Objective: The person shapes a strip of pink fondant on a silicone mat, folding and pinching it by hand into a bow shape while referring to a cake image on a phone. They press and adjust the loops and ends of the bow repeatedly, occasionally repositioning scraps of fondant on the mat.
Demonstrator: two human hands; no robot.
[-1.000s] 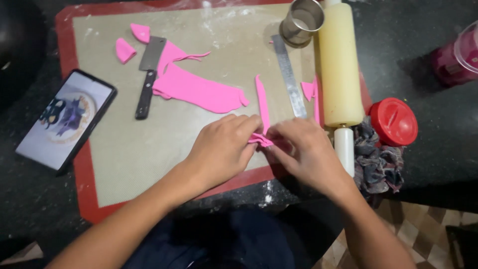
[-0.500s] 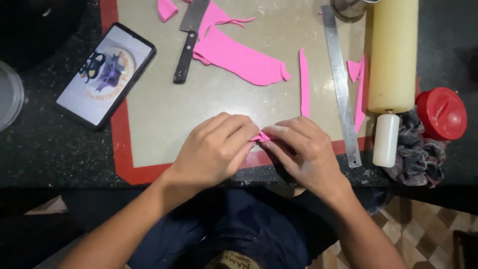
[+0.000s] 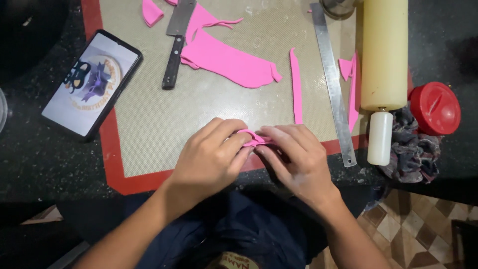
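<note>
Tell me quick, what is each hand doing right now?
Left hand: closed, pinching the small pink strip.
Right hand: closed, pinching the same pink strip from the other side.

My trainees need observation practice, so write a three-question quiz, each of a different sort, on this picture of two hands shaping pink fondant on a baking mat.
1. True or false: the knife lies on the mat with its blade partly on the large pink sheet.
2. Which lies between the narrow pink strip and the rolling pin? A) phone B) metal ruler C) red lid
3. Fill in: the left hand and right hand pinch a small pink piece near the mat's ____ edge.

Key: 1 true. 2 B, the metal ruler. 3 near (red-bordered).
</note>
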